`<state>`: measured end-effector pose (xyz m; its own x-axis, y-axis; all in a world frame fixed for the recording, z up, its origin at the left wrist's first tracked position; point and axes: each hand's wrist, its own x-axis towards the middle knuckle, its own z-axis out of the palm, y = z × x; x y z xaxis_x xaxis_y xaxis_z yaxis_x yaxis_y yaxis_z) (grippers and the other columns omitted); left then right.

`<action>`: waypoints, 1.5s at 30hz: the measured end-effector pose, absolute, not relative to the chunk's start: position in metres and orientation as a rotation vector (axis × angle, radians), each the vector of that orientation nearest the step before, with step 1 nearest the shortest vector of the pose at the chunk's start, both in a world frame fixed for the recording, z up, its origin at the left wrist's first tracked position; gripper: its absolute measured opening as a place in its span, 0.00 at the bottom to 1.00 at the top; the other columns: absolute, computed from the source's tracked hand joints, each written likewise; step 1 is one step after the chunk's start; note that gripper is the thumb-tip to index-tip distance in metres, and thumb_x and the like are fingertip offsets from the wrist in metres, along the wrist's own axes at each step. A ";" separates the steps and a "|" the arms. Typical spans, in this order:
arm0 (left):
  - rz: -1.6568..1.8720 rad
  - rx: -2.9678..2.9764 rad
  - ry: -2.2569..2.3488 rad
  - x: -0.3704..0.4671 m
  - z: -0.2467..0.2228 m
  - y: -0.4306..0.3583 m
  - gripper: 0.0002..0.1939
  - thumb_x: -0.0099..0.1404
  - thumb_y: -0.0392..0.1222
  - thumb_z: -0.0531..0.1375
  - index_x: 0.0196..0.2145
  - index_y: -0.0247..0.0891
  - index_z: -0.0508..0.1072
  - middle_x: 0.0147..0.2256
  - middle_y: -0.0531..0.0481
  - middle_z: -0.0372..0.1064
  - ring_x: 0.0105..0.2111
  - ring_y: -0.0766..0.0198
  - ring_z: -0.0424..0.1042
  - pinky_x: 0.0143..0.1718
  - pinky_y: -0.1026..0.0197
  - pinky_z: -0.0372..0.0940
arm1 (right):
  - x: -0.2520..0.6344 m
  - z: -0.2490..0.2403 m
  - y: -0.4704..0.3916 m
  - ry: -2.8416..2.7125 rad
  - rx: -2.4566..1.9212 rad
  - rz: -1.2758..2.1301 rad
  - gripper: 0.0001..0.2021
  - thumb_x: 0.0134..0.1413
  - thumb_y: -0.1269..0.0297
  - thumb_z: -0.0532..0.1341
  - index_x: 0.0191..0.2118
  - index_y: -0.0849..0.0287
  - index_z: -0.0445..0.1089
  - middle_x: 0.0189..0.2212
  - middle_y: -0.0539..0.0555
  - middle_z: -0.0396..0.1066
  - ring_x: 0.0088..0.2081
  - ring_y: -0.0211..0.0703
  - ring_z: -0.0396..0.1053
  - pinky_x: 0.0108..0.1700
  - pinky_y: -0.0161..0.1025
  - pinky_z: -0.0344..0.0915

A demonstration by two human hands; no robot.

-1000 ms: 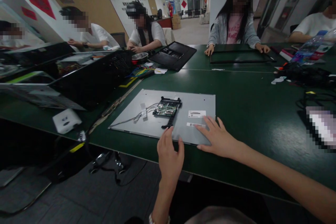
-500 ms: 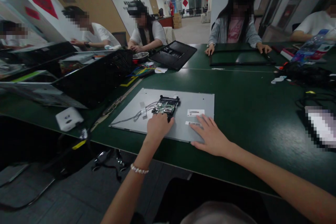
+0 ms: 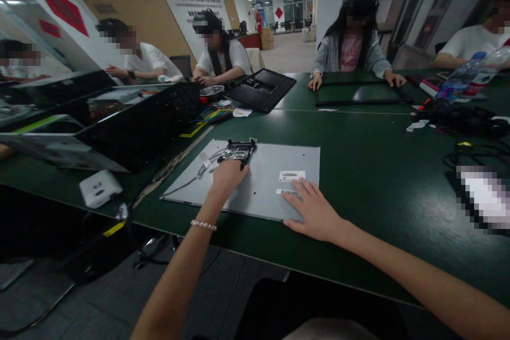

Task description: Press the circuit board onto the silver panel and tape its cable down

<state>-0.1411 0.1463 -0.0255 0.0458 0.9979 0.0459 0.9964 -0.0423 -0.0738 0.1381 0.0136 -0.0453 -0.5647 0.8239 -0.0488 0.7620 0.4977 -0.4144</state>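
A flat grey panel lies on the green table in front of me. Near its far left edge is a black frame with a green circuit board, and grey cables run from it across the panel. My left hand grips the near edge of this circuit board unit; its fingertips are partly hidden. My right hand rests with spread fingers on the panel's right part, beside two white labels.
An opened black computer case stands at the left, with a small white box before it. Farther back lie a black cover and a black frame touched by another person's hands. Bottles, cables and a phone are at the right.
My left hand and the circuit board unit have moved left and away from me over the panel. My right hand stays on the panel. The camera view has shifted slightly.
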 end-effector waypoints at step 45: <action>-1.512 -1.746 -2.655 -0.212 0.001 0.286 0.14 0.57 0.35 0.59 0.41 0.27 0.75 0.32 0.45 0.74 0.31 0.65 0.72 0.37 0.62 0.68 | 0.144 -0.051 0.001 -2.572 -1.390 0.650 0.38 0.62 0.36 0.50 0.71 0.50 0.51 0.74 0.58 0.34 0.72 0.62 0.27 0.69 0.61 0.33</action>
<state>-0.2121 0.2861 0.0012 -0.4545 0.8807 0.1337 0.5644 0.1686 0.8081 0.1435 0.0009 -0.0505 -0.5607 0.8246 -0.0750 0.7614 0.4778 -0.4382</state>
